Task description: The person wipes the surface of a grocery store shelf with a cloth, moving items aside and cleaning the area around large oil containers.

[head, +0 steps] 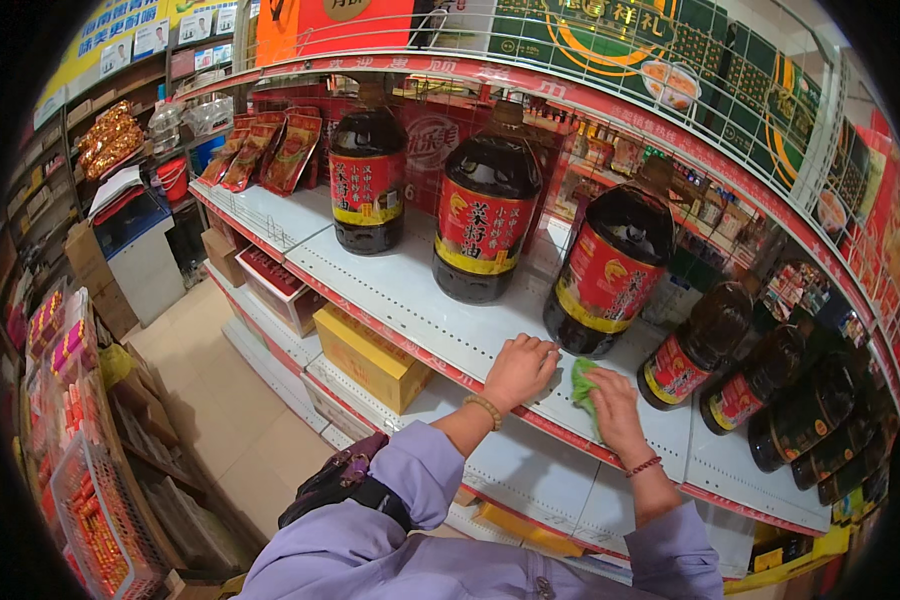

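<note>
My right hand (pixel 619 411) presses a crumpled green cloth (pixel 583 381) against the white perforated metal shelf (pixel 390 279). Beside it, my left hand (pixel 523 370) rests on the same shelf with bent fingers and holds nothing. Just behind both hands stands a large dark oil bottle (pixel 607 262) with a red and yellow label. Two similar bottles, a middle one (pixel 487 214) and a farther one (pixel 368 176), stand upright to the left. Several smaller dark bottles, the nearest a red-labelled bottle (pixel 682 367), line the shelf to the right of my right hand.
Red snack packets (pixel 292 150) lean at the shelf's left end. A wire rack above holds green gift boxes (pixel 607 45). Below are a yellow carton (pixel 371 352) and a red-topped box (pixel 277 285). A plastic basket (pixel 101 517) of wrapped goods stands across the aisle floor (pixel 217 382).
</note>
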